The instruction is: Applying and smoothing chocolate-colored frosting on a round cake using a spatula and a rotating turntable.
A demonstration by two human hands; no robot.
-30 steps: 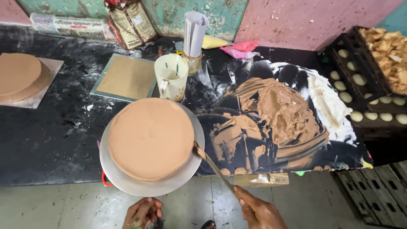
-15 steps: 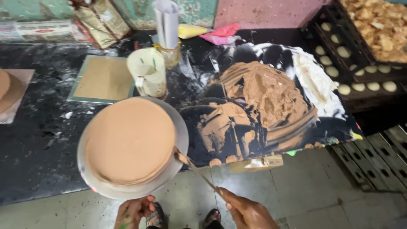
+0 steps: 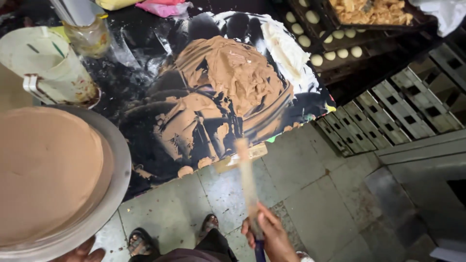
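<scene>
My right hand (image 3: 272, 235) grips the dark handle of a long palette knife (image 3: 246, 177) whose blurred, cream-smeared blade points up toward the table edge. A round cake coated in smooth brown cream (image 3: 46, 170) sits on a grey metal turntable (image 3: 116, 194) at the left. Fingers of my left hand (image 3: 82, 253) show under the turntable's front rim, touching it. A heap of brown cream (image 3: 228, 73) is spread on the black tabletop, with white cream (image 3: 286, 48) beside it.
A cream-stained plastic jug (image 3: 53, 68) and a glass jar (image 3: 90, 34) stand behind the cake. Black trays of small pale dough rounds (image 3: 318, 43) and fried pieces (image 3: 369, 12) sit at the right, above stacked crates (image 3: 403, 116). My sandalled feet (image 3: 141, 240) stand on grey floor tiles.
The view has swung right and closer. The knife has left the cake's side and now points toward the brown cream heap. The cake has slid to the left edge.
</scene>
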